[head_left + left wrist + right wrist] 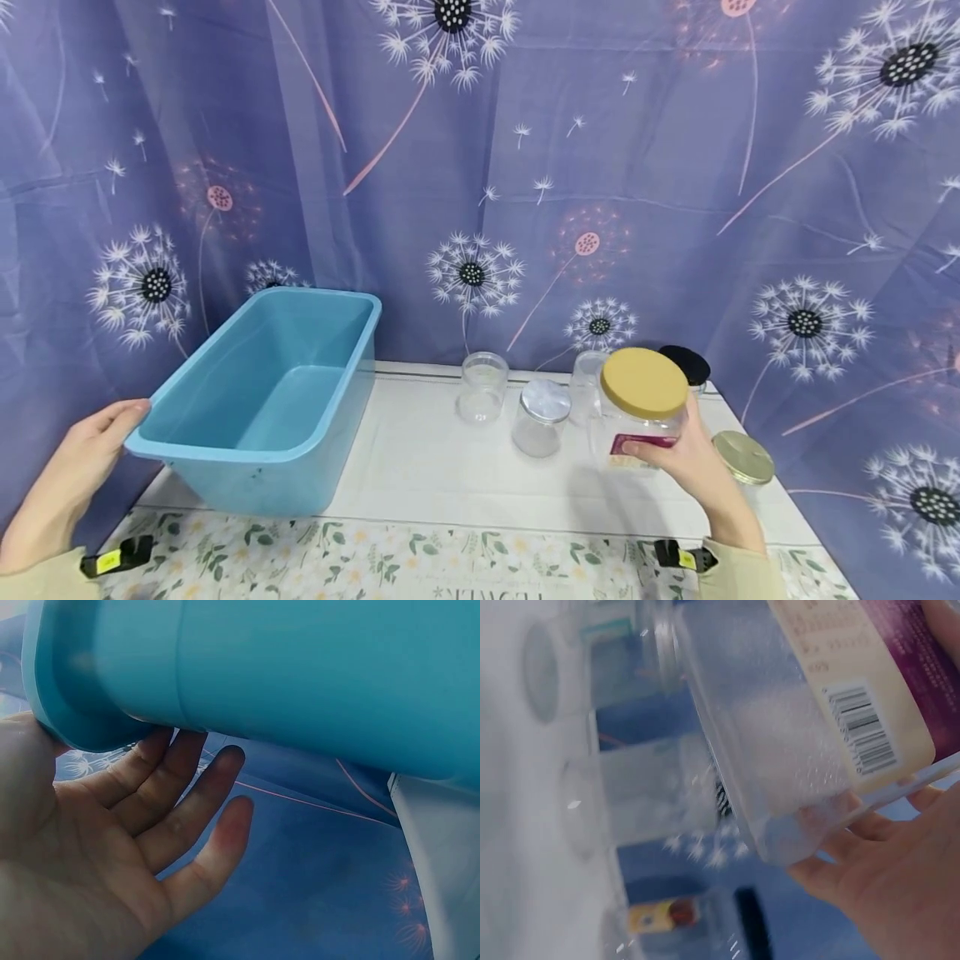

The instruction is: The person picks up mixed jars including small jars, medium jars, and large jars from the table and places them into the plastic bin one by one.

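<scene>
My left hand (82,454) holds the near left corner of a blue plastic tub (247,487), its thumb over the rim. In the left wrist view, fingertips touch the underside of that rim while the outer fingers (232,825) stand free. On the other side, my right hand (693,467) grips a clear plastic jar (765,727) with a yellow lid (645,383) and a purple and cream label. The jar is held above the table, its base off the surface. No contents show in the tub's visible inside.
Around the held jar stand a lidless clear jar (482,392), a silver-lidded jar (542,421), another clear jar (585,379), a black-lidded jar (686,364) and a gold-lidded jar (742,457). A purple dandelion curtain (405,250) hangs behind the white table (420,475).
</scene>
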`<state>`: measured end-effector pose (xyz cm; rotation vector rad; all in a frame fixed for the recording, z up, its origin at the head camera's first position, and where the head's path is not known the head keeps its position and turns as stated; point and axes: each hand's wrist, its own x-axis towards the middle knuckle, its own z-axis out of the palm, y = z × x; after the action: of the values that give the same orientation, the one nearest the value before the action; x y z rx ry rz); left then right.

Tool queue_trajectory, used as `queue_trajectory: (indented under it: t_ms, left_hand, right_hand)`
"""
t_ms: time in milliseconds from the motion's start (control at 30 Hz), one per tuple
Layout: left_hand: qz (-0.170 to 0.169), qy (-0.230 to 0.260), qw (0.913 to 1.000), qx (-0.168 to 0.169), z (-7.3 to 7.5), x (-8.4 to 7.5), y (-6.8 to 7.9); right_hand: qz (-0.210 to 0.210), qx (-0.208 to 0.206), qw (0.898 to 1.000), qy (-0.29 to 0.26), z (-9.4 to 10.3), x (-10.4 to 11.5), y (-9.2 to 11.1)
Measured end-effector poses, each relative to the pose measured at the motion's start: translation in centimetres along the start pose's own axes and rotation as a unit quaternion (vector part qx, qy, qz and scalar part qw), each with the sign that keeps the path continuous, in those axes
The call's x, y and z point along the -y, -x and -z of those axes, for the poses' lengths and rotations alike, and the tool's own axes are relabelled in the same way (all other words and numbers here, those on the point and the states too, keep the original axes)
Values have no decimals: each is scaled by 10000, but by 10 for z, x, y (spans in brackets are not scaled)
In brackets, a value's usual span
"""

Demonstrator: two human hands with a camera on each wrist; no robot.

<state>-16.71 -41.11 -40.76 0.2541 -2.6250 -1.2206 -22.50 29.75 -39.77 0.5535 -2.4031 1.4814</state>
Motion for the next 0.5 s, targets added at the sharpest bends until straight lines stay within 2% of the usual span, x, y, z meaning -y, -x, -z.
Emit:
queue_trajectory:
  t_ms: [233,367,500]
  left_hand:
    - [83,96,9999,-12,-2,-1,-2]
    - [99,-7,9999,-73,-3,-1,-3]
    - [62,-69,9998,-182,-3,1,-3]
  right_hand:
    - [-114,188,9993,296,-19,41,-33]
    - [68,102,9993,358,-41,63,-53]
    - [317,180,9972,658,-68,85,-71]
